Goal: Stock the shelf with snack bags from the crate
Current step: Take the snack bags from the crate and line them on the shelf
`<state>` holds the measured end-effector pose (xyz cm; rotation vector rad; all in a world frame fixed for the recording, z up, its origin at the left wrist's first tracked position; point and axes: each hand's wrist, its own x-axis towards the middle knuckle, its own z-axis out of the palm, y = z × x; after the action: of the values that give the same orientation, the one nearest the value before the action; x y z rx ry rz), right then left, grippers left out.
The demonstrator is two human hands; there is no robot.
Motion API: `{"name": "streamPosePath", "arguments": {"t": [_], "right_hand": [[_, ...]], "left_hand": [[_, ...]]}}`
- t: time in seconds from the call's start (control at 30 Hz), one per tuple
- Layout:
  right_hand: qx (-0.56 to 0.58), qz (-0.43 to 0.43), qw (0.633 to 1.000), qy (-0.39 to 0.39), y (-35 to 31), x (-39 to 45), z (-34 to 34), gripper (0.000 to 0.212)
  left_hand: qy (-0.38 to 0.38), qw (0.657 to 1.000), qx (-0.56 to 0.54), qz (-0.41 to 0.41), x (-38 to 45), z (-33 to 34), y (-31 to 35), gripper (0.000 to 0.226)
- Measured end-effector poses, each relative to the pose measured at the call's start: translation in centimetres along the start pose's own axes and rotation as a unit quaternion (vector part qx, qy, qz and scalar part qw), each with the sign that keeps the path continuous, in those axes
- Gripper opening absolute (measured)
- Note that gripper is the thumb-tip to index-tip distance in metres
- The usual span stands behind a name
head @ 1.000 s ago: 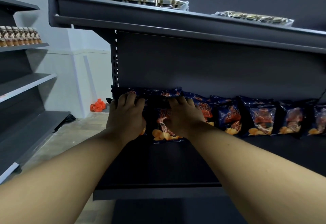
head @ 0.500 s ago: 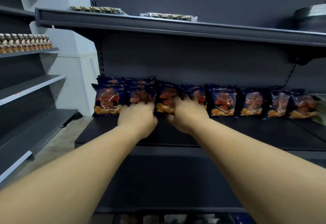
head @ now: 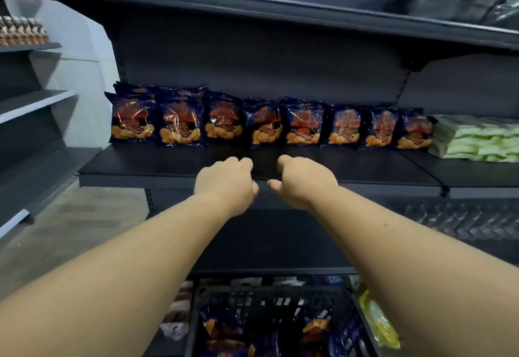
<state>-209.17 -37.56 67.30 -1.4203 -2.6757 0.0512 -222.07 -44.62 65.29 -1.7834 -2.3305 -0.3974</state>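
Several dark blue snack bags (head: 223, 119) stand upright in a row at the back of the dark shelf (head: 174, 179). My left hand (head: 226, 181) and my right hand (head: 302, 181) hover side by side over the shelf's front edge, apart from the bags. Both have loosely curled fingers and hold nothing. Below, a black crate (head: 269, 295) holds more blue snack bags (head: 224, 331).
Pale green packs (head: 477, 139) are stacked at the right end of the shelf. An upper shelf (head: 252, 8) overhangs with flat packets and dark wrapped goods. Another shelving unit (head: 31, 103) with small bottles stands on the left, across a strip of floor.
Both hands have let go of the bags and drawn back from the row toward the shelf's front edge. The view has tilted down and the crate has come into sight.
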Motion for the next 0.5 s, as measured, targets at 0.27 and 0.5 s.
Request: {"name": "streamPosePath", "arguments": {"t": [0.27, 0.5], "right_hand": [[0.017, 0.039, 0.992, -0.119, 2.5, -1.7, 8.9, 0.035], [0.040, 0.072, 0.971, -0.223, 5.2, -3.1, 17.9, 0.031]], "left_hand": [[-0.127, 0.991, -0.043, -0.001, -3.0, 9.6, 0.3, 0.027], [-0.236, 0.969, -0.068, 0.010, -5.9, 17.9, 1.2, 0.024]]}}
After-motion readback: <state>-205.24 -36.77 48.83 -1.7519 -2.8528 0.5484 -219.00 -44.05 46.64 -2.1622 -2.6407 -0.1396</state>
